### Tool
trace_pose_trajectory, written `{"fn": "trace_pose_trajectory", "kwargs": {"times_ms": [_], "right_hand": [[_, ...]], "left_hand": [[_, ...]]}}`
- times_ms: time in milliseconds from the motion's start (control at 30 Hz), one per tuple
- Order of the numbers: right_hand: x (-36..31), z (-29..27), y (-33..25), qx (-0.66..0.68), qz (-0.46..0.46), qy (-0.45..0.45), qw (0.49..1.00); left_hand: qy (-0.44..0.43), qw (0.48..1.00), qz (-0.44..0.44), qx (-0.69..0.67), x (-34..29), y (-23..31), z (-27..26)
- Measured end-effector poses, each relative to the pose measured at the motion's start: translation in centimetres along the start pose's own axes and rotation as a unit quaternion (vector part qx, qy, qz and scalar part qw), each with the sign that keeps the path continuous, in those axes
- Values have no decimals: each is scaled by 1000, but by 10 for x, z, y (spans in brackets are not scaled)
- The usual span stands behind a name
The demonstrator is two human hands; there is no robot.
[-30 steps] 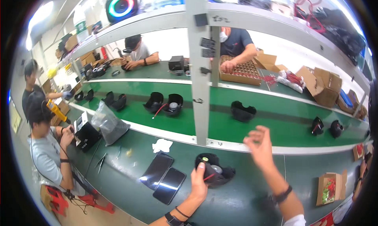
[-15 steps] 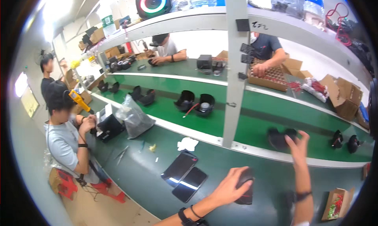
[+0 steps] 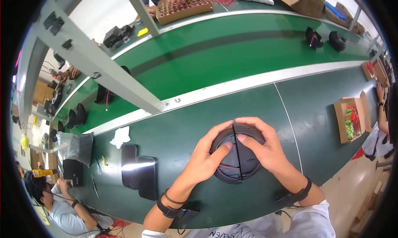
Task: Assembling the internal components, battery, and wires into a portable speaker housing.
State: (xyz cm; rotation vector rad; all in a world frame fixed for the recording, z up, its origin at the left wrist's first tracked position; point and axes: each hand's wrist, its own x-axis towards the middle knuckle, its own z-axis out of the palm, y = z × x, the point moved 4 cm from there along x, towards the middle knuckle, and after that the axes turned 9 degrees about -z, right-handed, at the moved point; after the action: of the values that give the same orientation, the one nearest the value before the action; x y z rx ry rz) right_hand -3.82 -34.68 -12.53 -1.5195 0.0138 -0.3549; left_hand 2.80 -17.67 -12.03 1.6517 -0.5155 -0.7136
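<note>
Between both hands, over the dark green table, is a round black housing made of two half shells that sit side by side with a thin straight gap between them. My left hand (image 3: 205, 155) wraps the left half shell (image 3: 228, 173), its thumb on the top face. Around the right half shell (image 3: 250, 165) curls my right hand (image 3: 268, 148), thumb also on top near the seam. A short red wire shows on the left half. The underside is hidden.
Left of my hands lie two dark phone-like slabs (image 3: 147, 180) and a crumpled white tissue (image 3: 120, 136). An open carton (image 3: 340, 124) of red and green wires stands right. Beyond runs a green belt (image 3: 232, 47) with black shells (image 3: 337, 41); a grey post (image 3: 95, 59) rises left.
My right hand has brought a black shell from over the belt to the table, beside the one under my left hand. Both hands now hold the halves together. The view has turned right.
</note>
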Motion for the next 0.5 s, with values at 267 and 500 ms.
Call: {"fn": "trace_pose_trajectory", "kwargs": {"times_ms": [267, 500], "right_hand": [[-16, -3, 2, -35, 48, 9, 998], [-16, -3, 8, -19, 67, 39, 997]], "left_hand": [[-8, 996, -29, -84, -3, -11, 9], [-16, 993, -47, -106, 1, -10, 7]]}}
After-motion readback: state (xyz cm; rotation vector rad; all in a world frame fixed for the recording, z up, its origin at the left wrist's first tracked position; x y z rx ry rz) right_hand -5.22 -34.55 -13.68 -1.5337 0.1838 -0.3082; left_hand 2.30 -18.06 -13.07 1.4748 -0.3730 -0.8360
